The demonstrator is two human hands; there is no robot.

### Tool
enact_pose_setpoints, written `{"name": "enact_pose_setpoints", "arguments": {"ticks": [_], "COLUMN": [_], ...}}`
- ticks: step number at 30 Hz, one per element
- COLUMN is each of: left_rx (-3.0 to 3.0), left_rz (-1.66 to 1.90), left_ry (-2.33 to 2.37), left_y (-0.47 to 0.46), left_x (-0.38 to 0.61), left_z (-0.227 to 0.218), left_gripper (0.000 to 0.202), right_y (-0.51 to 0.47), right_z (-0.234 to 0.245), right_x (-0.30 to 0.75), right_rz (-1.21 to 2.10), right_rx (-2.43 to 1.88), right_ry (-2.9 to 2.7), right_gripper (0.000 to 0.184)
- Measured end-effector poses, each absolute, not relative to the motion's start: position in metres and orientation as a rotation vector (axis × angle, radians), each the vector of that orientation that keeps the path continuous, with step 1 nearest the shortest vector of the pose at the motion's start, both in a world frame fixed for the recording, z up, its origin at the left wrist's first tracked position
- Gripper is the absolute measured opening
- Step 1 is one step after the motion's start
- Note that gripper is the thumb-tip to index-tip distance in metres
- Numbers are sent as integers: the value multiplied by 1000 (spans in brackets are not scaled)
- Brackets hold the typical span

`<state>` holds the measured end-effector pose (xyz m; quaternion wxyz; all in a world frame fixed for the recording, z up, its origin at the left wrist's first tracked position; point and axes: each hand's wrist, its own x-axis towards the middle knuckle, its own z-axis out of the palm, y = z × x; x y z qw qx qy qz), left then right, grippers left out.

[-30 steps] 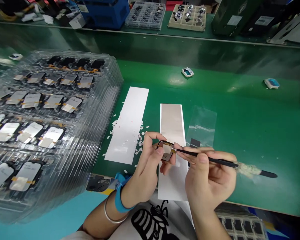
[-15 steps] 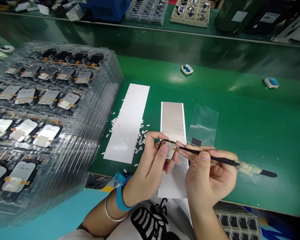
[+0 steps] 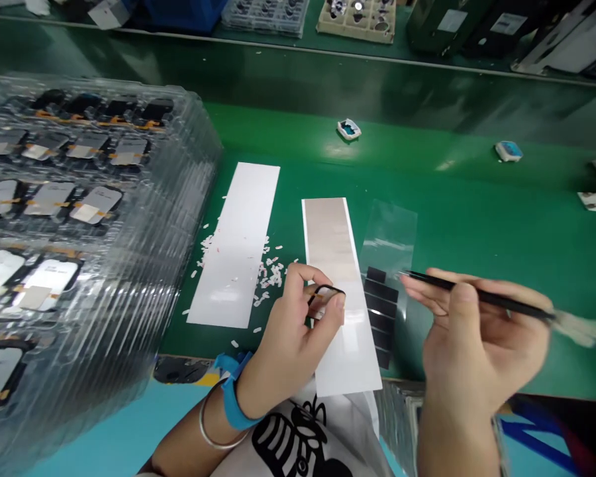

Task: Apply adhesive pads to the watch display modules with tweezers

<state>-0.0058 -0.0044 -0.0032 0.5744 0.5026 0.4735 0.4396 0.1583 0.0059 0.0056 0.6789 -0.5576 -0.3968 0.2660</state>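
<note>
My left hand (image 3: 293, 338) pinches a small dark-rimmed screen part (image 3: 326, 293) between thumb and fingers, above the near end of a grey backing strip (image 3: 334, 252). My right hand (image 3: 481, 338) grips black tweezers (image 3: 477, 296), their tips hanging over a clear film (image 3: 390, 238) that carries a row of small black rectangular pads (image 3: 380, 311). The two hands are apart; the tweezers touch nothing I can see.
A stack of clear plastic trays (image 3: 79, 218) holding several screen parts fills the left. A white strip (image 3: 236, 245) with scattered white scraps lies beside it. Two small blue-and-white parts (image 3: 348, 128) (image 3: 507, 151) sit on the green mat; more trays stand along the far edge.
My right hand pulled the tweezers off the part and swung right, over the black pads. My left hand kept hold of the part. The view shifted right.
</note>
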Motion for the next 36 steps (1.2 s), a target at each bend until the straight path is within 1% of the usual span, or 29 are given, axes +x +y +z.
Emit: {"name": "enact_pose_setpoints", "arguments": {"ticks": [3,7,13,19,26,30,34,36], "left_rx": [1471,1831,2093,2221,2267,2226,1992,1804], "left_rz": [845,669,615,608,636,657,727,851], "left_ry": [1074,1026,1008,1035,1028,1028,1069,1113], "left_y": [-4,-2,2,3,6,6,3,3], "left_x": [0,13,24,21,23,24,20,15], "left_z": [0,0,-6,-9,-8,-7,-4,-1], "left_gripper": [6,10,15,15,12,12,12,11], "right_y": [7,11,24,25,27,26,23,21], "right_z": [-6,-20,-20,-22,-24,-25,-23,-19], "right_x": [189,205,202,202,200,199,200,198], "right_rz": [767,874,885,861,827,801,749,692], "right_rx": [-1368,-1391,-1457,-1453,-1434,-1434,-1418,-1385], "right_ry": [-961,-985,-993,-976,-966,-983,-947,-959], "right_gripper": [25,32,31,29,25,27,32,28]}}
